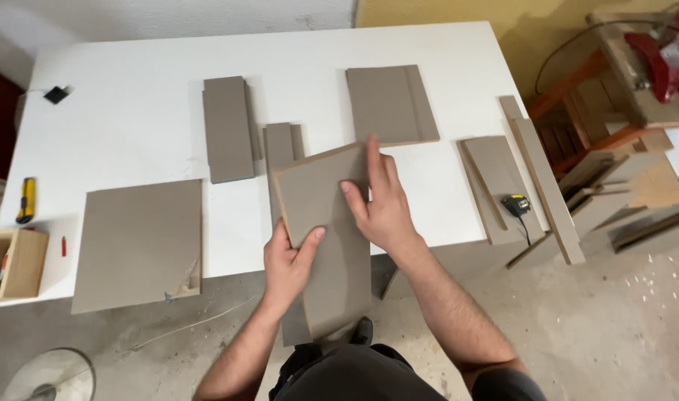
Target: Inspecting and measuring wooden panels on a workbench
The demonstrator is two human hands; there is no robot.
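My left hand (289, 261) grips the left edge of a long grey-brown board (325, 245) that hangs over the near edge of the white table (132, 111). My right hand (380, 200) lies flat on the board's upper right part, fingers stretched toward its far end. Under this board lies a narrower grey strip (280, 145).
More grey boards lie about: a large square one (139, 245) at the near left, a stack (228, 126) at the centre left, one (391, 104) at the back, several (503, 186) at the right edge. A yellow knife (26, 200), a wooden box (13, 263) and a tape measure (515, 204) are there too.
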